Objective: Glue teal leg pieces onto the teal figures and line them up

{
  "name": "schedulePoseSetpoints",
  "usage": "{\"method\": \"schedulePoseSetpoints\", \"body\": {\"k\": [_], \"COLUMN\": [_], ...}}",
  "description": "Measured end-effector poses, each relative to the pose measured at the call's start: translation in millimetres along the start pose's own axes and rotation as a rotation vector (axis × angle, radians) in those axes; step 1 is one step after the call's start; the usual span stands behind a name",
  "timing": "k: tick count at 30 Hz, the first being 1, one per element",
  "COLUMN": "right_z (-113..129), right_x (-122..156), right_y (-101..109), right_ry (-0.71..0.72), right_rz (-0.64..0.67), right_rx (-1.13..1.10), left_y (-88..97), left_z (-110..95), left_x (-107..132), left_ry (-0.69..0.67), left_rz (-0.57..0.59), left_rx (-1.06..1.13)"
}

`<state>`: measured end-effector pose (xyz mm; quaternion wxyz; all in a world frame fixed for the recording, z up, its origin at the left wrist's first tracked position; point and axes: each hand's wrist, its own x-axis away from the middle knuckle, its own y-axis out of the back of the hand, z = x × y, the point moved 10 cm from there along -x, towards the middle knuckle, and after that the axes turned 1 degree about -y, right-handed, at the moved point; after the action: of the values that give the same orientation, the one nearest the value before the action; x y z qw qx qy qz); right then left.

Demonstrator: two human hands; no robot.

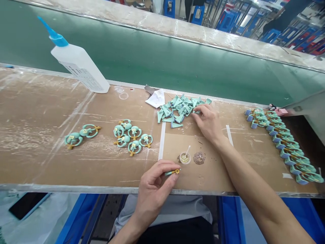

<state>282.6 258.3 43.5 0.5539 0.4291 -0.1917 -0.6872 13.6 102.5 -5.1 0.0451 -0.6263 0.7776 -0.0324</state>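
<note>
Left grip (152, 191) clenched on teal-yellow part (172, 172), just beside small cup (185, 158); right grip (207, 122) relaxed on teal pieces (175, 110). Risk: pinch slips, part drops into cup.

Nothing can be read anywhere; the printed label (85, 76) on the white plastic squeeze bottle (76, 61) is too small and blurred to make out

Hand room is left on the work board (30, 101) between the figure cluster (133, 137) and small cup (185, 157), rearward reach is blocked by the squeeze bottle (80, 66) and parts pile (175, 112), rightward by the figure row (281, 145)
</note>
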Motion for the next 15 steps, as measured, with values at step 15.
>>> {"method": "schedulePoseSetpoints", "body": {"k": [15], "right_z": [-4.1], "right_x": [126.7], "right_y": [30.0], "right_ry": [-0.432], "right_rz": [-0.008], "right_rx": [-0.432], "left_y": [-1.0], "left_z": [-2.7], "left_x": [3.9], "left_ry": [0.058], "left_rz": [-0.076], "left_rx": [0.086]}}
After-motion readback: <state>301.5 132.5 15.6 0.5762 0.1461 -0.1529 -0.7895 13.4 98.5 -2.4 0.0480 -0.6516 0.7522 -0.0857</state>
